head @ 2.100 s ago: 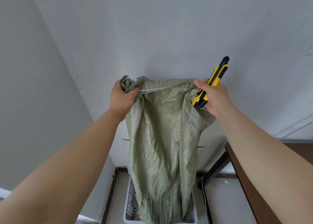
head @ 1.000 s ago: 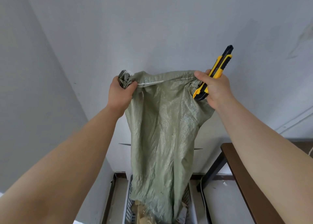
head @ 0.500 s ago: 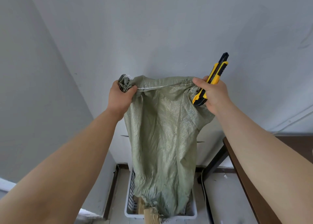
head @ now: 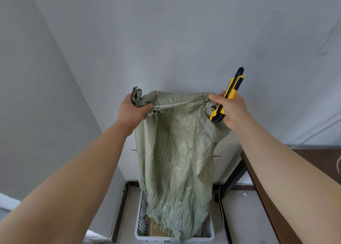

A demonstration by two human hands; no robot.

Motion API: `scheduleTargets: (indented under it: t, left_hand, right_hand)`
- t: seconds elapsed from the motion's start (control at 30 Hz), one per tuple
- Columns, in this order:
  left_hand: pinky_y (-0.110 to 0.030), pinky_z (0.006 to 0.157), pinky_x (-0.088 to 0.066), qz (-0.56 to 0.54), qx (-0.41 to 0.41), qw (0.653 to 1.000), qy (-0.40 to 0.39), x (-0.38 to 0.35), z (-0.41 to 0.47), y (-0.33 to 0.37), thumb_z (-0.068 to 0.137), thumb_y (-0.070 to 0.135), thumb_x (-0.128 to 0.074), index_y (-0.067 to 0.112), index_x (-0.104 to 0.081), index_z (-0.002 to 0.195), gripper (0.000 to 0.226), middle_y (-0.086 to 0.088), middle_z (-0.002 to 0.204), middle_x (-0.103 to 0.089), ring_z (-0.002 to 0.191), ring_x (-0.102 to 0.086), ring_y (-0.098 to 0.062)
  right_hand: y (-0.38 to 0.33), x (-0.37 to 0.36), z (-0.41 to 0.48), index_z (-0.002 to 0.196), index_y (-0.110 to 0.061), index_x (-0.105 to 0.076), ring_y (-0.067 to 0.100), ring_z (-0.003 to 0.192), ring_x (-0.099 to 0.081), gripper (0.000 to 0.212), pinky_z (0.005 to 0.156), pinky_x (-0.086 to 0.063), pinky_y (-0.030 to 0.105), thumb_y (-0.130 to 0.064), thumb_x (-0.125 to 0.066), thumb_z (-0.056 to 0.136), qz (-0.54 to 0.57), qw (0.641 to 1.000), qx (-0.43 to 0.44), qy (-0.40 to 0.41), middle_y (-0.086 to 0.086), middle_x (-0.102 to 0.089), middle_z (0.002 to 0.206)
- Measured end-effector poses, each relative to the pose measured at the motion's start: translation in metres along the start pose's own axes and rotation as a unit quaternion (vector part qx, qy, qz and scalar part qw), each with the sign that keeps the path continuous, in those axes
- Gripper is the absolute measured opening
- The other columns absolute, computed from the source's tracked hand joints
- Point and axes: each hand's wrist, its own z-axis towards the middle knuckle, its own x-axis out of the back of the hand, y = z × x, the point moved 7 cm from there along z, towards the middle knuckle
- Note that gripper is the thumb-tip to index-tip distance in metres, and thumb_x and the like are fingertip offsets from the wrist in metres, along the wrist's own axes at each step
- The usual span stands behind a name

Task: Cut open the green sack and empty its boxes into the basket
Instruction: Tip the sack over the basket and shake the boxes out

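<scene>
The green woven sack hangs limp and upside down, its sewn end up and its frayed cut mouth down inside the white slatted basket on the floor. My left hand grips the sack's bunched left top corner. My right hand pinches the right top corner and also holds a yellow and black utility knife, which points up and away. A brown cardboard box shows in the basket beneath the sack's mouth. The rest of the basket's contents are hidden by the sack.
A dark brown table with a black leg stands at the right, close to my right forearm. Grey walls meet in a corner behind the sack. A white cable runs down the floor right of the basket.
I have raised and lowered the hanging sack slightly over the basket while keeping both grips. The sack's mouth now dips lower into the basket, where a box has come into sight.
</scene>
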Motion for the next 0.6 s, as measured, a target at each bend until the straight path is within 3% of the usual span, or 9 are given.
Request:
scheduleTargets:
  t: [0.17, 0.3, 0.4, 0.5, 0.6]
  left_hand:
    - [-0.038, 0.079, -0.058, 0.101, 0.019, 0.993, -0.052, -0.005, -0.013, -0.019, 0.069, 0.02, -0.085, 0.013, -0.062, 0.1, 0.04, -0.007, 0.095, -0.07, 0.086, -0.069, -0.025]
    - [-0.023, 0.058, -0.047, 0.169, 0.015, 0.984, -0.062, -0.011, -0.019, -0.02, 0.082, 0.017, -0.073, 0.007, -0.065, 0.091, 0.015, -0.004, 0.076, -0.064, 0.069, -0.058, -0.021]
    - [-0.025, 0.063, -0.051, 0.128, -0.002, 0.988, -0.091, -0.02, -0.024, -0.01, 0.081, 0.013, -0.073, 0.01, -0.063, 0.084, 0.011, -0.002, 0.071, -0.064, 0.065, -0.062, -0.016]
    - [-0.021, 0.064, -0.054, 0.073, -0.02, 0.986, -0.147, -0.038, -0.034, 0.001, 0.073, 0.007, -0.081, 0.019, -0.062, 0.091, 0.029, 0.0, 0.084, -0.07, 0.067, -0.068, -0.002]
    - [-0.023, 0.077, -0.055, 0.065, 0.0, 0.987, -0.149, -0.051, -0.031, 0.0, 0.064, 0.013, -0.089, 0.019, -0.056, 0.112, 0.059, 0.001, 0.103, -0.069, 0.089, -0.068, -0.009]
  right_hand:
    - [0.019, 0.008, -0.008, 0.071, -0.019, -0.049, 0.017, 0.067, -0.055, 0.034, 0.067, -0.05, 0.034, -0.003, -0.079, 0.071, 0.005, 1.0, -0.021, 0.013, -0.003, -0.049, 0.067]
    - [0.021, 0.003, -0.01, 0.07, -0.019, -0.048, 0.015, 0.067, -0.053, 0.035, 0.067, -0.046, 0.031, -0.001, -0.078, 0.072, 0.019, 0.999, -0.029, 0.004, -0.003, -0.048, 0.067]
    - [0.017, -0.005, -0.011, 0.071, -0.019, -0.048, 0.017, 0.067, -0.054, 0.034, 0.068, -0.047, 0.033, 0.0, -0.077, 0.073, 0.037, 0.998, -0.034, -0.032, -0.002, -0.048, 0.067]
    - [0.014, -0.022, -0.018, 0.072, -0.018, -0.049, 0.017, 0.059, -0.055, 0.031, 0.061, -0.049, 0.031, -0.001, -0.075, 0.074, 0.047, 0.988, -0.065, -0.129, 0.0, -0.051, 0.065]
    - [0.006, -0.036, -0.024, 0.068, -0.019, -0.047, 0.016, 0.063, -0.056, 0.033, 0.065, -0.05, 0.033, -0.002, -0.076, 0.072, 0.041, 0.977, -0.072, -0.195, -0.004, -0.051, 0.062]
